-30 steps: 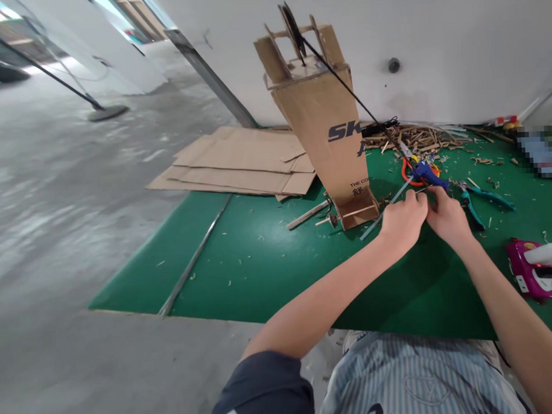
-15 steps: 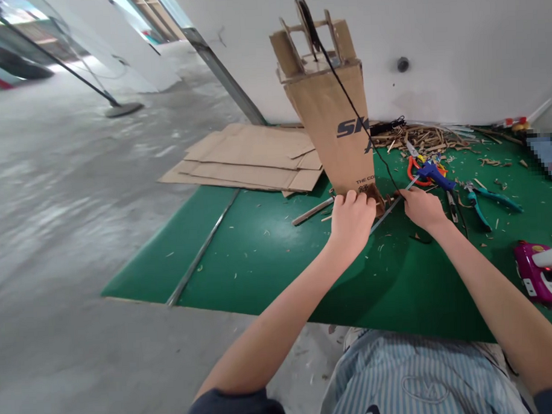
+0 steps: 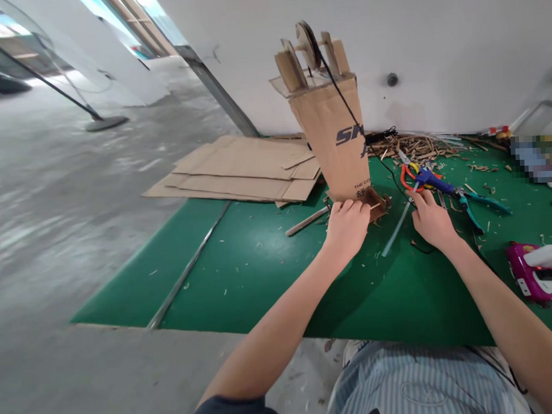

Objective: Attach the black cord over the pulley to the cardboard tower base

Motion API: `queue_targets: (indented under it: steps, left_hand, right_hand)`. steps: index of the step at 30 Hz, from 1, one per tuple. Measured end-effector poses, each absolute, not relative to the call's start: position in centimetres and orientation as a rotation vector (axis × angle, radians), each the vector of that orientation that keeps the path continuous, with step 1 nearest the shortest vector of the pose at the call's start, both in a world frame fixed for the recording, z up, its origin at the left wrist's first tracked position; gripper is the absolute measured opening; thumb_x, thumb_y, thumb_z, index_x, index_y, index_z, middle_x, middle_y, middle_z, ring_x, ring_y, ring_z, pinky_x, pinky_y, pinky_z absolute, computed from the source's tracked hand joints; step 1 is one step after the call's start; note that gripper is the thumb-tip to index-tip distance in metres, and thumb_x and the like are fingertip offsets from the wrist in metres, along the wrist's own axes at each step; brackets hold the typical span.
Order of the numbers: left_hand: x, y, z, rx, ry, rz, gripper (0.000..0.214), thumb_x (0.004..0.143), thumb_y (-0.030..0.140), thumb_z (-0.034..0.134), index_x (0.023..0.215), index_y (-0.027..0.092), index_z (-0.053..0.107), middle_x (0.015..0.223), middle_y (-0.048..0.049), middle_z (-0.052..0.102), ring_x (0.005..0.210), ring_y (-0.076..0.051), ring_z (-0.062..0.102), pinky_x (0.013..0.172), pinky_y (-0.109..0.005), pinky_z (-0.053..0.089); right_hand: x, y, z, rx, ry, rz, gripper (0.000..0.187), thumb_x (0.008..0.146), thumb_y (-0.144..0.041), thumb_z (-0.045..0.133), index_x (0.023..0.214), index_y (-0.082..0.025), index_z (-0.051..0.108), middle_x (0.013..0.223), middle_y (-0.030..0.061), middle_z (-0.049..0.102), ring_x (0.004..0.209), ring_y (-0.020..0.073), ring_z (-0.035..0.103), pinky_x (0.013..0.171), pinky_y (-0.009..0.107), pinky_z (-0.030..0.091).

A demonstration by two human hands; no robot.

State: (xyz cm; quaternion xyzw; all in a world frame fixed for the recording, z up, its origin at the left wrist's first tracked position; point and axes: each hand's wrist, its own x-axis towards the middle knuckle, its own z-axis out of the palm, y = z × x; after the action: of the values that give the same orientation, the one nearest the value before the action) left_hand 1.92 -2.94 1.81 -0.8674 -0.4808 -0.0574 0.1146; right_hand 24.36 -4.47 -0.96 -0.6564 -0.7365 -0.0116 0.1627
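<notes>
One green work surface (image 3: 260,262) bears one cardboard tower (image 3: 334,132), long axis leaning left in view. Its base lies at the left hand (image 3: 348,227) — the nearer one — whose fingers grasp the front edge. The right hand (image 3: 433,218) has curled fingers; whether they pinch anything cannot be told. One blue glue gun (image 3: 433,180) lies just beyond them, pointing left-to-right; one glue stick (image 3: 396,230) slants nearward; one black cord (image 3: 341,95) descends toward these fingers.
</notes>
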Motion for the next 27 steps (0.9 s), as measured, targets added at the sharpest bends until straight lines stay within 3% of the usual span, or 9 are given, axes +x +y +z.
queue_targets:
  steps: [4,6,10,16,18,21,23,27]
  left_hand:
    - [1.3,-2.8,1.7,-2.641,-1.288,-0.2,0.029,0.093,0.005,0.045,0.109,0.009,0.068,0.102,-0.0146,0.072,0.099,-0.028,0.063,0.089,-0.042,0.043]
    - [1.3,-2.8,1.8,-2.671,-1.273,-0.211,0.03,0.093,0.006,0.045,0.111,0.009,0.068,0.103,-0.0145,0.072,0.1,-0.028,0.064,0.091,-0.042,0.044]
    - [1.2,-2.7,2.0,-2.699,-1.336,-0.302,0.029,0.097,0.012,0.046,0.115,0.011,0.067,0.107,-0.0128,0.074,0.107,-0.028,0.064,0.097,-0.043,0.044]
    - [0.8,-2.7,2.7,-2.809,-1.54,-0.829,0.045,0.094,0.017,0.054,0.138,0.012,0.048,0.114,-0.01,0.074,0.109,-0.023,0.067,0.099,-0.041,0.048]
    - [1.0,-2.7,2.9,-2.877,-1.557,-0.947,0.039,0.095,0.019,0.056,0.134,0.014,0.05,0.113,-0.008,0.074,0.108,-0.022,0.067,0.097,-0.038,0.05]
    - [1.4,-2.8,2.9,-2.926,-1.517,-0.855,0.012,0.099,0.022,0.055,0.106,0.016,0.062,0.103,-0.0058,0.075,0.098,-0.02,0.068,0.094,-0.036,0.051]
    - [1.5,-2.7,2.6,-2.904,-1.406,-0.636,0.017,0.101,0.023,0.051,0.093,0.015,0.064,0.097,-0.0065,0.074,0.093,-0.02,0.068,0.092,-0.037,0.05]
    - [1.4,-2.8,2.1,-2.757,-1.157,-0.343,0.022,0.102,0.02,0.047,0.094,0.013,0.066,0.103,-0.0109,0.071,0.097,-0.024,0.066,0.087,-0.039,0.049]
  right_hand:
    - [23.0,-5.6,-0.1,-1.518,-2.076,0.008,0.048,0.098,-0.032,0.037,0.141,-0.017,0.05,0.124,0.0149,0.061,0.094,0.0229,0.064,0.067,0.032,0.05]
    - [22.1,-6.1,-0.2,-1.392,-2.156,0.027,0.045,0.1,-0.038,0.038,0.136,-0.017,0.054,0.118,0.0131,0.065,0.09,0.0205,0.064,0.067,0.029,0.048]
    - [20.4,-6.0,-1.3,-1.336,-2.354,-0.036,0.038,0.104,-0.029,0.034,0.105,-0.019,0.07,0.087,0.0066,0.07,0.076,0.0162,0.063,0.063,0.028,0.04]
    - [19.1,-5.5,-1.7,-1.144,-2.45,-0.088,0.034,0.102,-0.025,0.041,0.087,-0.017,0.071,0.079,0.007,0.07,0.076,0.0184,0.062,0.073,0.033,0.04]
    - [18.7,-5.6,-1.5,-1.091,-2.486,-0.092,0.031,0.1,-0.023,0.044,0.086,-0.016,0.07,0.079,0.0072,0.071,0.076,0.0191,0.062,0.074,0.034,0.04]
    - [18.2,-5.8,-1.6,-1.04,-2.537,-0.053,0.027,0.097,-0.021,0.047,0.083,-0.016,0.07,0.082,0.0076,0.073,0.077,0.019,0.062,0.075,0.034,0.038]
    - [18.0,-5.9,-1.8,-1.037,-2.537,-0.017,0.026,0.096,-0.02,0.048,0.082,-0.016,0.07,0.083,0.0072,0.074,0.077,0.0188,0.062,0.074,0.035,0.038]
    - [18.5,-6.0,-2.0,-1.095,-2.381,0.027,0.022,0.095,-0.023,0.051,0.085,-0.019,0.071,0.084,0.0044,0.076,0.088,0.0205,0.066,0.088,0.038,0.04]
